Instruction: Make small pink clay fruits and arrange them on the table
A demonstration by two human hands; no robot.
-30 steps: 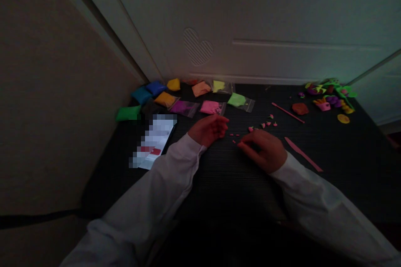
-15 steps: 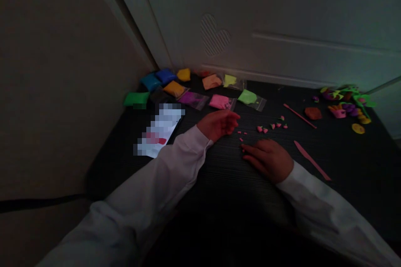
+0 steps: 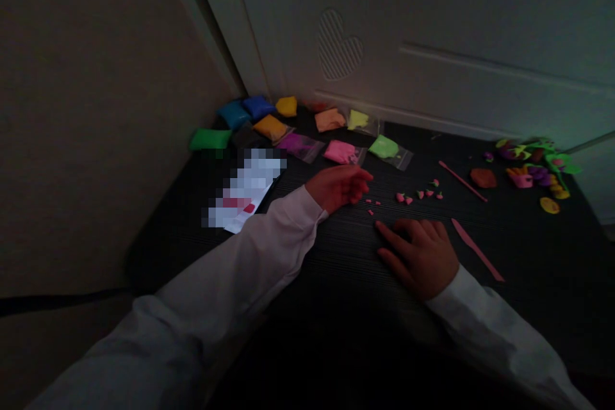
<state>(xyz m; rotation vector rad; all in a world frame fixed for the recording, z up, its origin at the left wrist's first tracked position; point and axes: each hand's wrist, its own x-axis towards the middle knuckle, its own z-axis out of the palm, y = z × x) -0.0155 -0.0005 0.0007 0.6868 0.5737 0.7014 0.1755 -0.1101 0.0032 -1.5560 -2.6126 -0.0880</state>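
Observation:
My left hand [image 3: 340, 189] rests on its side on the dark table, fingers loosely curled and apart, with nothing visible in it. Just right of its fingertips lie a few tiny pink clay bits [image 3: 370, 213]. My right hand [image 3: 421, 256] is palm down, thumb and index finger spread. The index fingertip sits close below the bits; whether something tiny is under it I cannot tell. Beyond that hand is a group of small pink clay pieces with green tops [image 3: 421, 195], like little strawberries. A pink plastic clay knife [image 3: 477, 250] lies to its right.
Bagged clay in several colours lines the back, including a pink bag [image 3: 341, 152] and a green bag [image 3: 384, 147]. A lit phone [image 3: 250, 189] lies left. A thin pink stick [image 3: 462, 180], a reddish-brown lump [image 3: 483, 177] and colourful clay figures [image 3: 538, 166] are at right.
My right hand has shifted slightly down and right, its thumb and index finger parting. The small pink bit by those fingertips no longer shows. My left hand stays almost still; the view tilts slightly.

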